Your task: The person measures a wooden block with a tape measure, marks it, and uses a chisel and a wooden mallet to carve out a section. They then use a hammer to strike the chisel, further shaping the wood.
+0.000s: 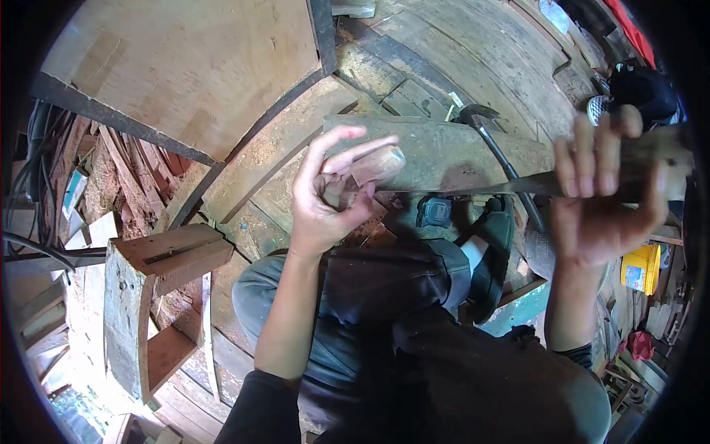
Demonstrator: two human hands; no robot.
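My left hand (329, 185) is closed round a small wooden block (379, 165), whose rounded end points up to the right between the fingers. On the right, my right hand (606, 192) is raised with its fingers curled round a long flat strip (532, 183). The strip narrows leftward to a thin tip beside the block; whether they touch I cannot tell. A wide plank (444, 152) lies beneath the hands. A hammer (497, 148) rests across it, its handle passing under the strip. Near my knees sits a blue and black tool part (434, 212).
A plywood panel (185, 66) with a dark edge fills the upper left. A wooden frame (129, 318) stands at the lower left, near black cables (44, 148). A yellow container (640, 268) is at the right. Sawdust and offcuts lie on the plank floor (466, 44).
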